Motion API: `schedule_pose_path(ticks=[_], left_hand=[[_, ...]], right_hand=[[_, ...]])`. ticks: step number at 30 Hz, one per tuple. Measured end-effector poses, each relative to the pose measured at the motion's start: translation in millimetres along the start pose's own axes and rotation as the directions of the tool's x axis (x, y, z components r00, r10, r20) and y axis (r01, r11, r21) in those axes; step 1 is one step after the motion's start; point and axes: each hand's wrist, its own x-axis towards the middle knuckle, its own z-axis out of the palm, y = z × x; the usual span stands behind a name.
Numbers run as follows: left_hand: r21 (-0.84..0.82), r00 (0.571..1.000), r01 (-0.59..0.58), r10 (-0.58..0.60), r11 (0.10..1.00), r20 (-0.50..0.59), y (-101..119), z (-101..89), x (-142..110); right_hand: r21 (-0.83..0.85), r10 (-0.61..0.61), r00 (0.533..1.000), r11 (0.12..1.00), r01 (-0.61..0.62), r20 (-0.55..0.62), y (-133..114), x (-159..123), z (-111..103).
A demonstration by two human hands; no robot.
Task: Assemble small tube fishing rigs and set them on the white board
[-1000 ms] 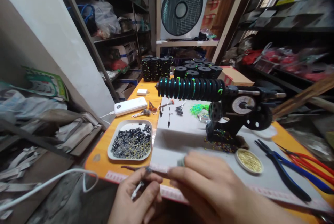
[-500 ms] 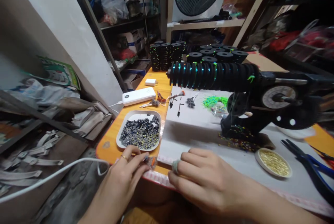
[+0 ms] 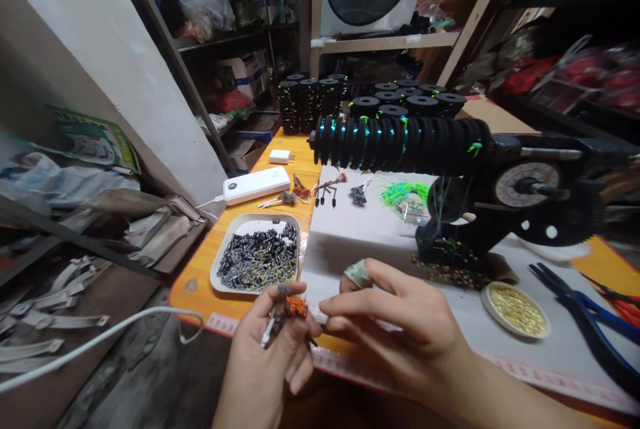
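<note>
My left hand (image 3: 275, 342) is closed around a small bundle with orange tips (image 3: 297, 306) and a pale stem, held just above the table's front edge. Grey bits show between its fingers. Close beside it is my right hand (image 3: 400, 309), with thumb and fingertips pinched together at the bundle's right side. Whatever the pinch holds is too small to make out. Green tape (image 3: 357, 274) wraps one right finger. Just behind my left hand stands a white tray (image 3: 216, 276) full of small black, grey and yellow-tipped cylindrical pieces (image 3: 257, 256).
A black machine (image 3: 455, 216) with a ribbed roller (image 3: 400, 142) stands on white paper. Stacked black spools (image 3: 385, 97) are behind. Left are a power bank (image 3: 256, 184) and bundles (image 3: 280, 200); right, a dish of gold pieces (image 3: 517, 309) and blue-handled pliers (image 3: 585, 316). Green strands (image 3: 403, 193) lie mid-table.
My left hand has lifted the orange-tipped bundle from the table edge and turned it upward. My right hand has risen and brought its fingertips to it. The view has shifted slightly.
</note>
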Motion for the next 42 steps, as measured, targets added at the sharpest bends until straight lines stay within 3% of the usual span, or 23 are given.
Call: schedule_pose_path(ticks=[5,12,18,22,27,33,35,39,42], left_hand=[[-0.058,1.000,0.010,-0.010,0.998,0.002,-5.0,12.0,2.6],[0.176,0.998,-0.048,0.056,0.983,-0.043,-10.4,17.4,-0.9],[0.063,0.991,-0.065,0.072,0.996,-0.116,-14.1,24.4,-5.6],[-0.009,0.989,-0.109,0.108,0.994,-0.097,-13.8,21.4,-6.2],[-0.025,0.995,-0.058,0.056,0.998,-0.084,-5.7,12.9,-5.3],[0.069,0.995,-0.036,0.042,0.997,-0.091,-0.4,5.8,-9.6],[0.110,0.981,-0.090,0.107,0.990,-0.164,-2.8,5.1,-11.5],[0.247,0.896,-0.251,0.322,0.936,-0.306,-9.9,2.3,-13.1],[0.284,0.885,-0.249,0.337,0.926,-0.322,-12.1,0.6,-12.8]], right_hand=[[0.087,0.123,0.990,0.989,-0.117,-0.064,-3.8,3.5,-1.4],[0.155,0.226,0.974,0.964,-0.218,-0.033,-6.7,5.9,-1.9],[0.158,0.251,0.968,0.957,-0.245,-0.018,-7.2,5.8,-3.3],[0.164,0.173,0.985,0.971,-0.175,0.024,-6.1,4.0,-2.8],[0.111,0.052,0.998,0.992,-0.054,0.019,0.7,2.0,-9.3],[-0.123,-0.072,0.997,0.990,0.075,0.024,6.7,2.1,-13.8],[-0.176,-0.100,0.995,0.979,0.102,0.017,4.7,2.7,-13.5],[-0.207,-0.132,0.991,0.970,0.131,0.009,-2.0,4.6,-15.3],[-0.233,-0.160,0.987,0.959,0.159,0.017,-4.2,4.4,-17.4]])
